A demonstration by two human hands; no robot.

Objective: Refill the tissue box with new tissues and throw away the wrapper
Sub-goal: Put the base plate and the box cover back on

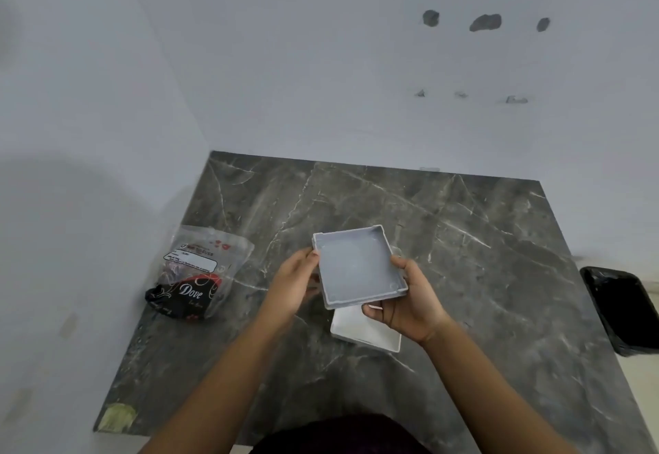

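Observation:
Both hands hold a grey square lid (pixel 356 268) of the tissue box above the table, its hollow inside facing me. My left hand (pixel 294 284) grips its left edge and my right hand (pixel 410 300) grips its right and near edge. Under the lid, the white tissue box body (pixel 363 330) rests on the dark marble table (pixel 481 275), mostly hidden by the lid and my right hand. A tissue pack in a clear and black wrapper marked "Dove" (pixel 199 275) lies on the table to the left.
A black-lined bin (pixel 622 307) stands on the floor past the table's right edge. White walls close off the back and the left side. A yellowish patch (pixel 117 416) marks the table's near left corner.

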